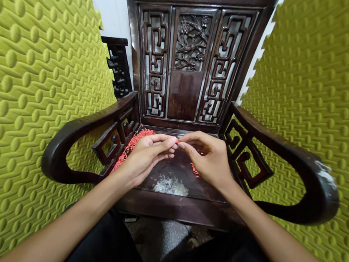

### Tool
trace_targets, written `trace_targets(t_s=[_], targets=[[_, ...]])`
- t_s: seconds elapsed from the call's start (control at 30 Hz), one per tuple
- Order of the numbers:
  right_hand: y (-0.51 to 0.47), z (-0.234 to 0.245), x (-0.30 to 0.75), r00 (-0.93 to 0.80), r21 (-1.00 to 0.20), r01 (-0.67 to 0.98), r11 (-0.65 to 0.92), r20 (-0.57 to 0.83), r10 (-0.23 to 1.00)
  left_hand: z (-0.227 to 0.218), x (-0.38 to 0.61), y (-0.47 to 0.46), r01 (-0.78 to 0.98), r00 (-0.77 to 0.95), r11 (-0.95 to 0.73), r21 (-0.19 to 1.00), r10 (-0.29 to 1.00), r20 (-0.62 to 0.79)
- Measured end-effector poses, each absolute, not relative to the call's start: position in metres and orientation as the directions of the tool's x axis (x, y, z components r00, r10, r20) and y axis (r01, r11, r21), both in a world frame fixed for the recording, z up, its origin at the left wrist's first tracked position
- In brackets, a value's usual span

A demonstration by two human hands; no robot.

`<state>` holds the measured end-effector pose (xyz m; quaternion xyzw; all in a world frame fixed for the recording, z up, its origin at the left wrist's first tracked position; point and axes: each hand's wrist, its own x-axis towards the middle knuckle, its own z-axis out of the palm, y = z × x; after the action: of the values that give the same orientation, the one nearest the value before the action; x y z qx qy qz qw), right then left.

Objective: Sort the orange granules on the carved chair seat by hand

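head view: left hand (pixel 153 149) and right hand (pixel 206 153) pinch closed on a small red piece (pixel 177 141) above a carved wooden chair (pixel 183 96); a red heap (pixel 139 137) lines the chair's left as viewed, a smaller cluster (pixel 194 170) nearer its right.

Red piece (pixel 177 141) — mostly hidden among fingertips (pixel 172 140), too small for detail.

Fingertip to fingertip, the left hand (pixel 151 151) and right hand (pixel 207 156) are pinching a small red piece (pixel 177 141) over the wooden seat (pixel 201 189); a red heap (pixel 135 139) is lining its left side, a smaller cluster (pixel 194 170) is lying rightward.
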<state>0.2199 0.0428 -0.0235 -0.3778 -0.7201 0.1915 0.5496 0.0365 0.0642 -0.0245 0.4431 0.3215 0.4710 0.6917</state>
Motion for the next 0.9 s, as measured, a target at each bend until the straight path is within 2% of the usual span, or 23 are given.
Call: trace_targets(t_s=[0.37,0.7,0.9], targets=[[0.038,-0.020,0.218,-0.094,-0.646,0.388,0.658,0.682,0.725,-0.021,0.043,0.057,-0.394,0.332,0.156,0.906,0.943,-0.018],[0.039,-0.018,0.220,-0.149,-0.467,0.446,0.763,0.802,0.578,-0.020,0.045,0.051,-0.400,0.308,0.077,0.913,0.950,0.055],[0.040,-0.019,0.221,-0.153,-0.469,0.434,0.769,0.803,0.576,-0.020,0.044,0.051,-0.407,0.319,0.085,0.910,0.946,0.054]])
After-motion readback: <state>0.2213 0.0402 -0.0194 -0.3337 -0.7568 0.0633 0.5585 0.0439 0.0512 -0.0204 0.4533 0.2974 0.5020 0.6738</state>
